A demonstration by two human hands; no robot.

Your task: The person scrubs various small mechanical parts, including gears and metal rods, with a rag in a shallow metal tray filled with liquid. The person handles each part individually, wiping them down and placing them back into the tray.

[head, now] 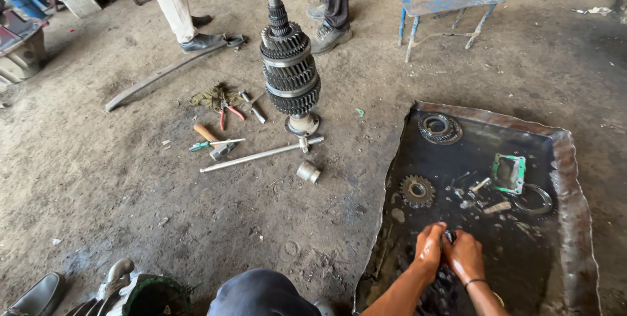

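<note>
Both hands, left hand (430, 245) and right hand (465, 254), are pinching a small dark part (449, 235) together, lower right, over the oily tray (575, 179).

Likely a repair workshop: gear shaft (289, 68), pliers (226, 112), oily tray (575, 179).

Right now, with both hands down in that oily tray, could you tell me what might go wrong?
1. The left hand and right hand look wet with dark oil, so the small part between them could slip.
2. The tray has a bent metal rim near the forearms, which might scrape them.
3. The tall gear stack stands upright on the floor near two people's feet; a knock could topple it.
</note>
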